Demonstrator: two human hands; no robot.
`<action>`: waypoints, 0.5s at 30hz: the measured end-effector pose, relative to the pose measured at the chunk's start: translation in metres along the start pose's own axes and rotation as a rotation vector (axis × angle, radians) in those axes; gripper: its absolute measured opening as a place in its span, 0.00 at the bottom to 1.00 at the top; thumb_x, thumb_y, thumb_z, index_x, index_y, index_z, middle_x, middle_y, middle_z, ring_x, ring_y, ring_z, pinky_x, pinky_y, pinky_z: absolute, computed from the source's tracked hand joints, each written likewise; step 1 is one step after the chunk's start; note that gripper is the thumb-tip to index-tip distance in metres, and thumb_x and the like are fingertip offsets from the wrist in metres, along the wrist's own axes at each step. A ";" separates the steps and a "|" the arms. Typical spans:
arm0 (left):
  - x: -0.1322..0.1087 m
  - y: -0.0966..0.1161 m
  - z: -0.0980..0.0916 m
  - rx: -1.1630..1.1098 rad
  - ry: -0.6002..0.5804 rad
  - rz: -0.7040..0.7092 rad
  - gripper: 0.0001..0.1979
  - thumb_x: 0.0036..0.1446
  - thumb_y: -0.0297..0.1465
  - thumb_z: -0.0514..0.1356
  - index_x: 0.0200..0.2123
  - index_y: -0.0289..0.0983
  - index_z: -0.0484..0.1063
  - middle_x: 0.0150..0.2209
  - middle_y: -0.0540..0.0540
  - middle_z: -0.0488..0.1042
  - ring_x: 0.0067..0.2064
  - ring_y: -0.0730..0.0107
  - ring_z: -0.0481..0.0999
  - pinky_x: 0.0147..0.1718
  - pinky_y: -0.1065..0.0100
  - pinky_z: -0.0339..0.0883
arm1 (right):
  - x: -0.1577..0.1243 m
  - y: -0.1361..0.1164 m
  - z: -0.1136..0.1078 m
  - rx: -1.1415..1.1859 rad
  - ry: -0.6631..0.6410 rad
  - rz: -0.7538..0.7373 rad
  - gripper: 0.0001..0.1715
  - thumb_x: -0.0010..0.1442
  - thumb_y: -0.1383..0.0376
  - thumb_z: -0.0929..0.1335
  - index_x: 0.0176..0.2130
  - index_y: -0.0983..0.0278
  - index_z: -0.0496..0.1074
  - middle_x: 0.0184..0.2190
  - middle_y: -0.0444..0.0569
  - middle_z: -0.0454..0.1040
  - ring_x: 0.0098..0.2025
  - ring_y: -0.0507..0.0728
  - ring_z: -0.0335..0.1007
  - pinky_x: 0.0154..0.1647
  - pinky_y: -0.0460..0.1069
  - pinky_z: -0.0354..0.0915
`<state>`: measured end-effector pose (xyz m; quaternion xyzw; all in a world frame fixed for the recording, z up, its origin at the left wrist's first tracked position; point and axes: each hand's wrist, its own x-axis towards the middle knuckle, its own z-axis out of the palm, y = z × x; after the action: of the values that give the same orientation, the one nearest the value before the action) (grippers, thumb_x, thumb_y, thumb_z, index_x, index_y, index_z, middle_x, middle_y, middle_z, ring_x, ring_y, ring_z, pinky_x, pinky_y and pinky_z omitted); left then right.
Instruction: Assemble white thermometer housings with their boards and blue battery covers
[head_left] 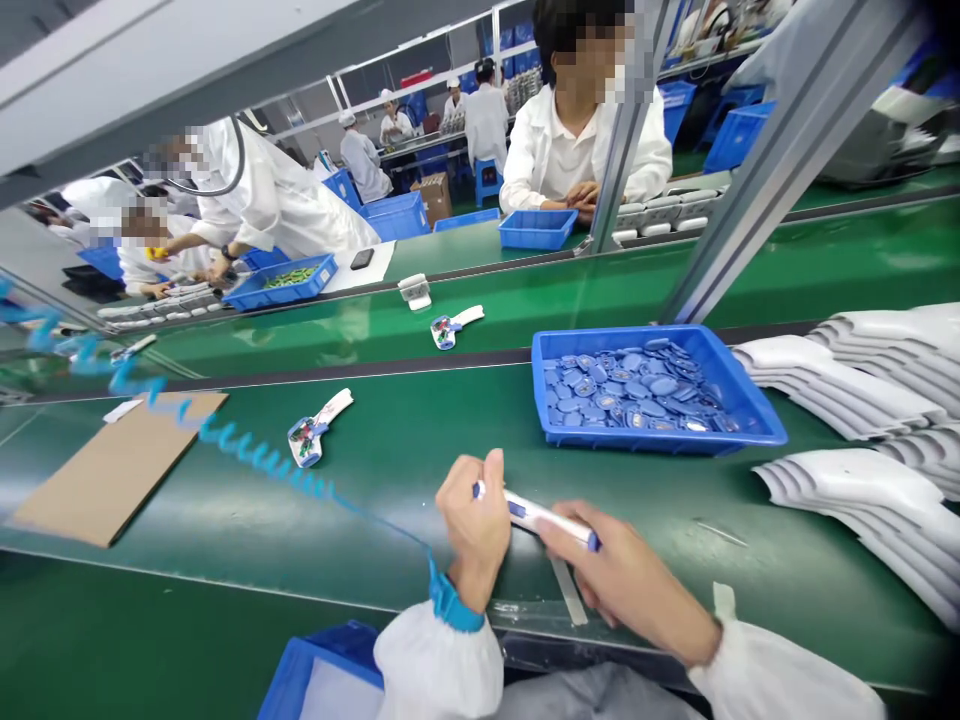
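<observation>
My left hand and my right hand both grip one white plastic housing with blue trim, held just above the green bench. The left fingers are curled round its left end, the thumb pressing on top. The right hand wraps its right end from below. A blue coiled cord runs from a blue wrist strap on my left wrist. A blue tray of small round blue parts stands just beyond my hands.
Stacks of white housings lie at the right. Two assembled units rest on the green belt, a cardboard sheet at the left. Metal frame posts rise ahead. Several white-coated people work across the line. A blue bin sits near my lap.
</observation>
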<state>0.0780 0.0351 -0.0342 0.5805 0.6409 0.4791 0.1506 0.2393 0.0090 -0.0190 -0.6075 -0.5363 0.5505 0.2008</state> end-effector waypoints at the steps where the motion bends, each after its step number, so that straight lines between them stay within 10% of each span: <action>1: 0.008 -0.001 0.006 0.056 -0.027 -0.027 0.26 0.70 0.39 0.52 0.19 0.40 0.52 0.21 0.51 0.59 0.25 0.72 0.59 0.29 0.66 0.54 | 0.000 0.000 0.004 -0.142 0.036 -0.153 0.23 0.66 0.46 0.61 0.36 0.59 0.72 0.22 0.45 0.74 0.19 0.55 0.66 0.21 0.48 0.55; 7: 0.044 -0.001 0.017 0.260 -0.266 -0.004 0.25 0.68 0.36 0.46 0.17 0.39 0.45 0.19 0.51 0.55 0.23 0.72 0.52 0.28 0.63 0.46 | 0.007 0.000 0.019 -0.582 0.154 -0.524 0.29 0.73 0.54 0.53 0.36 0.63 0.75 0.17 0.47 0.72 0.18 0.56 0.69 0.24 0.50 0.51; 12: 0.067 -0.019 -0.015 0.312 -0.465 0.024 0.20 0.60 0.40 0.58 0.18 0.38 0.63 0.21 0.51 0.67 0.27 0.72 0.63 0.31 0.68 0.54 | 0.020 -0.001 -0.005 -0.494 0.234 -0.532 0.20 0.71 0.51 0.60 0.49 0.57 0.75 0.29 0.44 0.79 0.24 0.54 0.73 0.26 0.48 0.62; 15: 0.123 -0.039 -0.043 0.437 -0.389 -0.131 0.21 0.60 0.39 0.59 0.17 0.38 0.65 0.19 0.49 0.66 0.26 0.70 0.64 0.28 0.68 0.53 | 0.015 0.006 -0.028 -0.393 0.456 -0.526 0.28 0.67 0.49 0.64 0.61 0.55 0.66 0.38 0.44 0.80 0.22 0.50 0.68 0.26 0.46 0.68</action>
<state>-0.0123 0.1308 0.0012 0.6375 0.7241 0.1986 0.1726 0.2642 0.0300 -0.0222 -0.5830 -0.7102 0.2181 0.3288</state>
